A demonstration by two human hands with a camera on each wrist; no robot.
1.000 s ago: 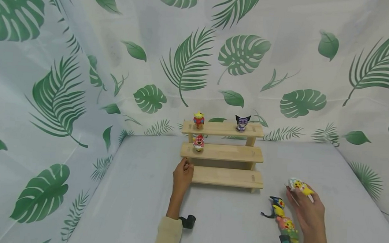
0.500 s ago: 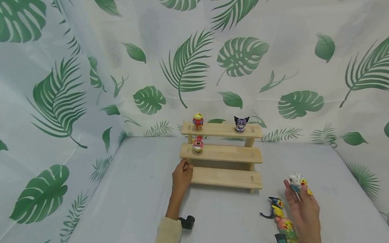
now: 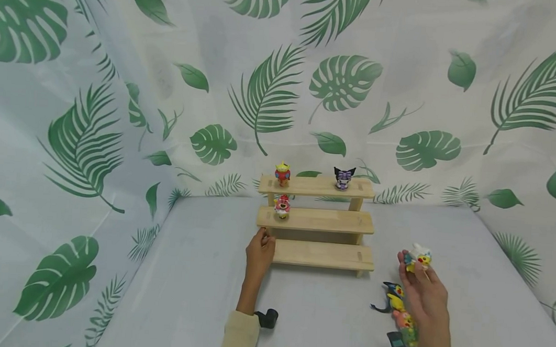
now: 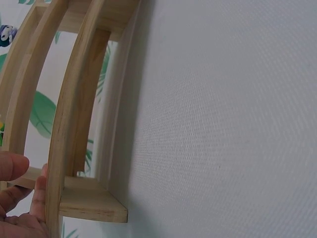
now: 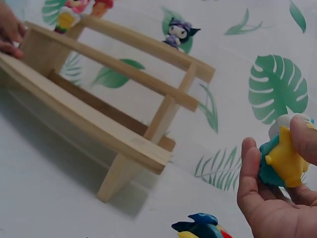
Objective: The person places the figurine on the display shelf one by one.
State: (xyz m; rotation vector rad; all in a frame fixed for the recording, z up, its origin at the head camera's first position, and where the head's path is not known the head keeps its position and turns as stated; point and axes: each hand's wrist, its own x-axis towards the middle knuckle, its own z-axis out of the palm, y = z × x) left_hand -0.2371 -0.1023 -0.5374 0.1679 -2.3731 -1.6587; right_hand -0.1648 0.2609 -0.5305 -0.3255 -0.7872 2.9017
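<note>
My right hand (image 3: 426, 302) holds a small yellow figurine (image 3: 417, 257) with a white hood and a teal back, off the shelf's right side. In the right wrist view the thumb presses one side of this figurine (image 5: 285, 157) and the fingers support the other. My left hand (image 3: 260, 251) grips the left end of the three-tier wooden shelf (image 3: 323, 254), thumb and fingers about its side support in the left wrist view. On the top tier stand a red figurine (image 3: 282, 175) and a black-and-purple one (image 3: 344, 178). A pink figurine (image 3: 282, 207) stands on the middle tier's left.
Two more figurines lie on the white table (image 3: 197, 274) beside my right wrist: a yellow one with a dark blue hood (image 3: 395, 296) and a pink-and-green one (image 3: 405, 327), partly covered by the wrist. A leaf-print curtain (image 3: 263, 89) hangs behind the shelf.
My right hand has moved left towards the shelf with the figurine, which has turned in the fingers so its yellow face now points right. My left hand has stayed on the shelf.
</note>
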